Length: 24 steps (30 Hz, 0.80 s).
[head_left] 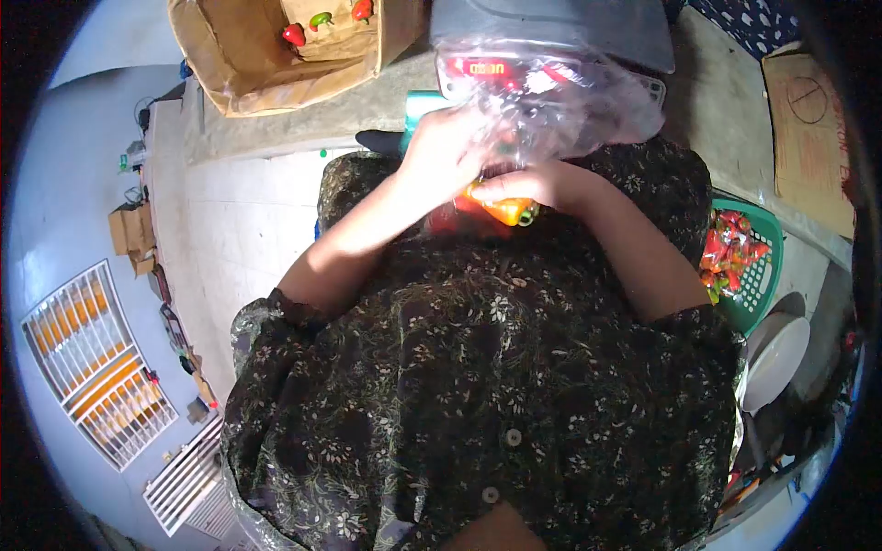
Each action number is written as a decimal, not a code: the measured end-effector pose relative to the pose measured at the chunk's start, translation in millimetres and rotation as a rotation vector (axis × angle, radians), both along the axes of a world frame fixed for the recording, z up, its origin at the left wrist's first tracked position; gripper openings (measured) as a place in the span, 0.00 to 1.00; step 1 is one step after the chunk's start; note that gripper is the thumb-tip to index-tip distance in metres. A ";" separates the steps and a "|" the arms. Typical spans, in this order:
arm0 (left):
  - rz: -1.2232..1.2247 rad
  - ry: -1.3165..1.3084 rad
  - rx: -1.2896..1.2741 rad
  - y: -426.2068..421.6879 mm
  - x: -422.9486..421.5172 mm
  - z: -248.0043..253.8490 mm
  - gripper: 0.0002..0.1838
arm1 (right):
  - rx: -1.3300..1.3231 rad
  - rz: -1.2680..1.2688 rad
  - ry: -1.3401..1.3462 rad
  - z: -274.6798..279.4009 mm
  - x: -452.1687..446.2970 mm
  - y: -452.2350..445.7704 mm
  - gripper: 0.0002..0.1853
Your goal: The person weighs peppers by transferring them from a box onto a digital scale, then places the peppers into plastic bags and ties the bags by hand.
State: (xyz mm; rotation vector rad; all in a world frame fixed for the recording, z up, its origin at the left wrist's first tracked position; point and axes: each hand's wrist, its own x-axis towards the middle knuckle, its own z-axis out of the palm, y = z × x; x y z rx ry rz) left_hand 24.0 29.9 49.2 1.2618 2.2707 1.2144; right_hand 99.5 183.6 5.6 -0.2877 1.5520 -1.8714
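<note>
A crumpled clear plastic bag (pixel 588 115) spreads in front of me, partly over the scale's lit panel. My left hand (pixel 446 151) is closed on the gathered plastic, its fingertips partly hidden by glare. Beside it, my right hand (pixel 542 184) is closed with the thumb over an orange-yellow pepper (pixel 508 210), whose green stem end points toward me. Blurred red shapes, apparently more peppers, show just left of it, above my lap. Whether the peppers are inside the plastic I cannot tell.
A digital scale (pixel 551 23) with red digits stands ahead. An open cardboard box (pixel 276 69) at the upper left holds a few peppers. To my right are a green basket (pixel 770 262) with bagged red peppers, a white bowl (pixel 776 363) and a cardboard piece (pixel 808 138).
</note>
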 end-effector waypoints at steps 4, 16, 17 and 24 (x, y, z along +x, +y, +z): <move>0.186 -0.158 0.114 13.7 -11.8 -4.1 0.12 | -0.269 -0.004 -0.325 2.1 -2.9 3.9 0.31; 0.044 -0.890 0.047 -58.6 3.3 -39.6 0.27 | 0.010 -0.285 0.090 -1.7 10.4 -6.8 0.17; 0.013 -0.910 0.023 -68.9 3.8 -43.4 0.27 | 0.046 -0.309 0.154 -2.7 9.9 -7.4 0.16; -0.270 -0.660 -0.221 -72.0 14.5 -49.5 0.17 | 0.325 -0.257 0.516 -26.5 21.4 -28.4 0.11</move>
